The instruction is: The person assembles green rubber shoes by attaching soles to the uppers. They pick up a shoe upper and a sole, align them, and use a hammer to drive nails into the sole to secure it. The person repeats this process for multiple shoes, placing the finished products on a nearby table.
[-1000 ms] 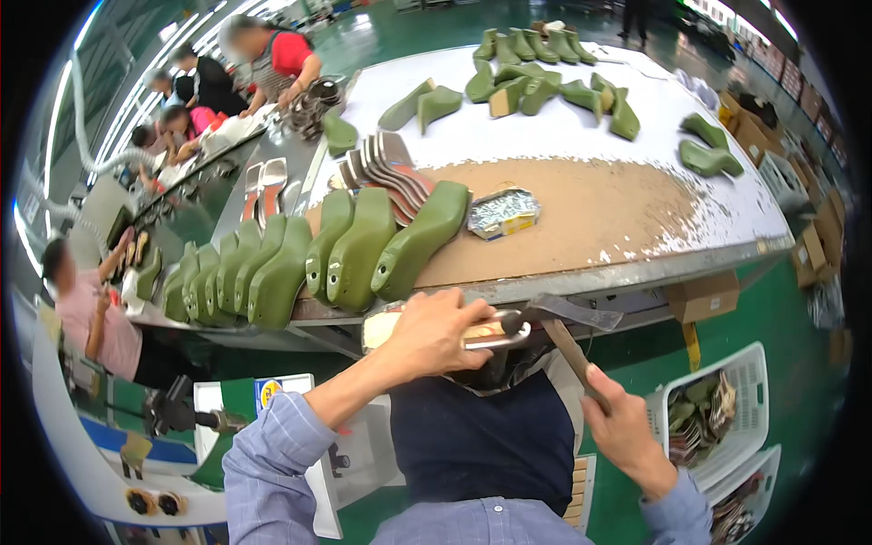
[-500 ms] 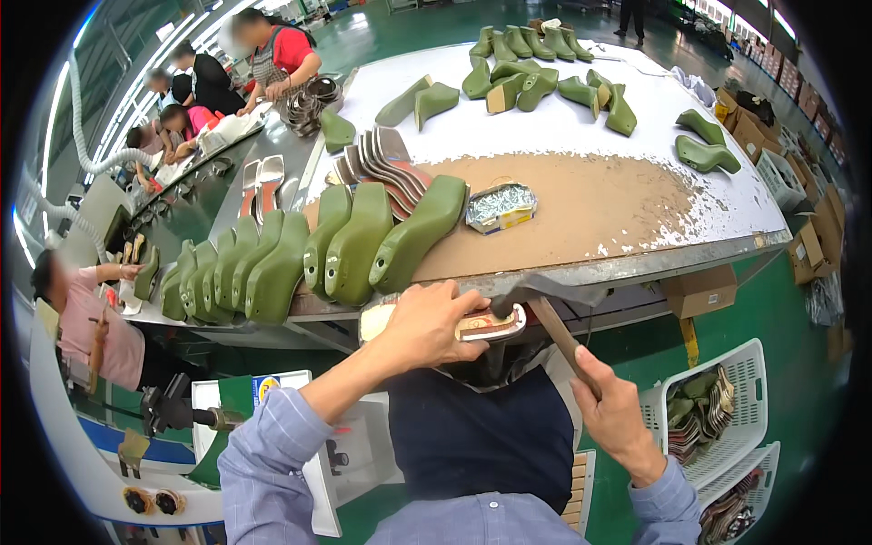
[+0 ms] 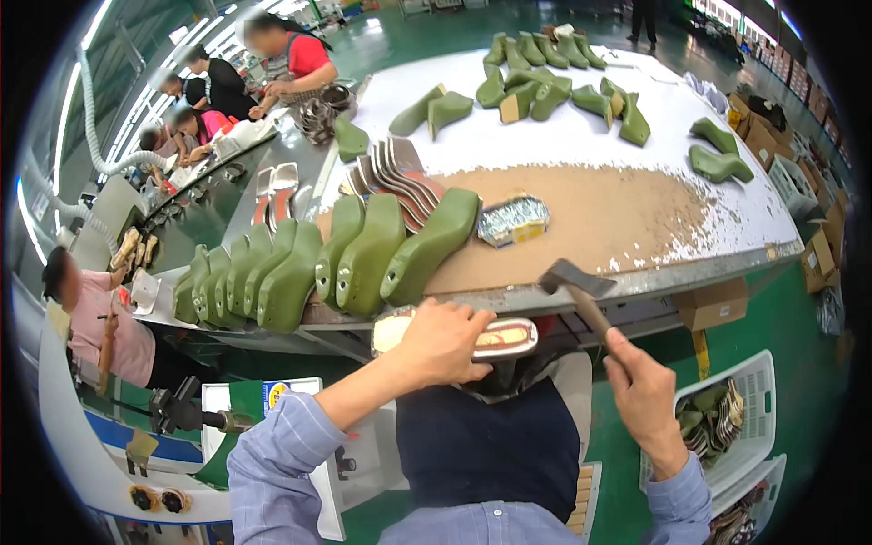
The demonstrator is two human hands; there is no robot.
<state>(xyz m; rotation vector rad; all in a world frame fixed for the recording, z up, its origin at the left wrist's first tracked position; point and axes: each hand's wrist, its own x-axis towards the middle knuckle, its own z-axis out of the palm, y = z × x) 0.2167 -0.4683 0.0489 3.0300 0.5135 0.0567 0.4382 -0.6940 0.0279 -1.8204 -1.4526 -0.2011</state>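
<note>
**Inspector:** State what the hands hold.

**Assistant:** The left hand point(image 3: 442, 343), centre of the frame, is closed down over a shoe sole on a last point(image 3: 495, 338), palm on top, fingers curled over its far edge. The right hand point(image 3: 643, 400), lower right, is wrapped fully around the handle of a hammer point(image 3: 581, 295).

**Inspector:** Orientation of the hammer?

**Assistant:** Its long axis runs diagonally, from the fist up and to the left. The head sits at the upper end, just above the right end of the sole and apart from it. The sole's long axis lies roughly level, left to right, below the table edge point(image 3: 636, 282).

**Inspector:** Counts.

**Assistant:** One hammer, one sole in hand. Along the near edge of the table, left of centre, a row of green shoe lasts point(image 3: 363, 259): I count about nine, the leftmost overlapping, so the figure is approximate. Behind them a fanned stack of insoles point(image 3: 400, 177); number cannot be told. One small box of tacks point(image 3: 513, 220) at mid-table. More green lasts point(image 3: 545, 77) lie scattered at the upper centre and right, over a dozen. One white basket point(image 3: 749, 400) stands lower right.
</note>
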